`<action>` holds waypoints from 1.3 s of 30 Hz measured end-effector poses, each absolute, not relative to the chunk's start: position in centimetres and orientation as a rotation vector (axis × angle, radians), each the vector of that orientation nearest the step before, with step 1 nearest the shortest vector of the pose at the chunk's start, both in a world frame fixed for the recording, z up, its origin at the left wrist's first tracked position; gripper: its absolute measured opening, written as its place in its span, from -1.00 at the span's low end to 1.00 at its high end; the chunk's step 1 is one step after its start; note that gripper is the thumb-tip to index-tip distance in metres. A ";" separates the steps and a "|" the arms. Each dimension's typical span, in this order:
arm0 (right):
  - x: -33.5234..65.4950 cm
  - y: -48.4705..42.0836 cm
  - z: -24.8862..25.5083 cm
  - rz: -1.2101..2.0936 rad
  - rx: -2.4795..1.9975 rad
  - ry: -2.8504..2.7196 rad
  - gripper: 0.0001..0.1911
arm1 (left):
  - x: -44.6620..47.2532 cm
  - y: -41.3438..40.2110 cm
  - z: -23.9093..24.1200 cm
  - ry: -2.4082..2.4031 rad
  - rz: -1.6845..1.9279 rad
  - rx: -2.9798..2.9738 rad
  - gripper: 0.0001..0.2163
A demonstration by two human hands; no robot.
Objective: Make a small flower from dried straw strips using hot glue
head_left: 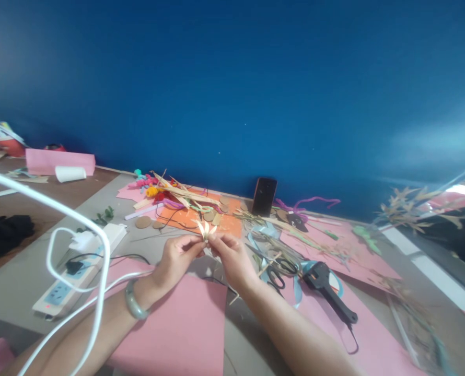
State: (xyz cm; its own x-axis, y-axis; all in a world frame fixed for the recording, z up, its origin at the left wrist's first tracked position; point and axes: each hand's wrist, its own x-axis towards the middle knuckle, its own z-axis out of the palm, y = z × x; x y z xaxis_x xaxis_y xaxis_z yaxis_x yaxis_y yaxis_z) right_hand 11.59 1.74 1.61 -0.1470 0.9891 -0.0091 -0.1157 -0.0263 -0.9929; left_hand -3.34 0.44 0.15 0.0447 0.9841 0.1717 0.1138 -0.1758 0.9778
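Head view, from where I stand: left hand point(176, 261) and right hand point(232, 258) together pinch a pale petalled piece point(206, 229) above the table point(19, 277); it looks largely formed already, while loose straw strips point(185, 193) and the glue gun point(326, 290) lie apart, unheld

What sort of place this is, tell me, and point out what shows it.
Most likely a craft workspace, though whether at home or in a workshop I cannot tell: a glue gun, scissors and pink paper lie on the table.
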 end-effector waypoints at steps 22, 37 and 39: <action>11.7 2.0 0.9 1.505 -0.908 -1.122 -0.77 | -3.3 0.9 0.1 1.018 1.190 1.273 -0.80; 11.7 1.9 1.4 1.504 -0.948 -1.121 -0.76 | -3.2 0.9 0.2 0.940 1.218 1.201 -0.81; 11.7 1.8 1.6 1.519 -0.934 -1.125 -0.77 | -3.1 0.9 0.2 0.942 1.230 1.186 -0.82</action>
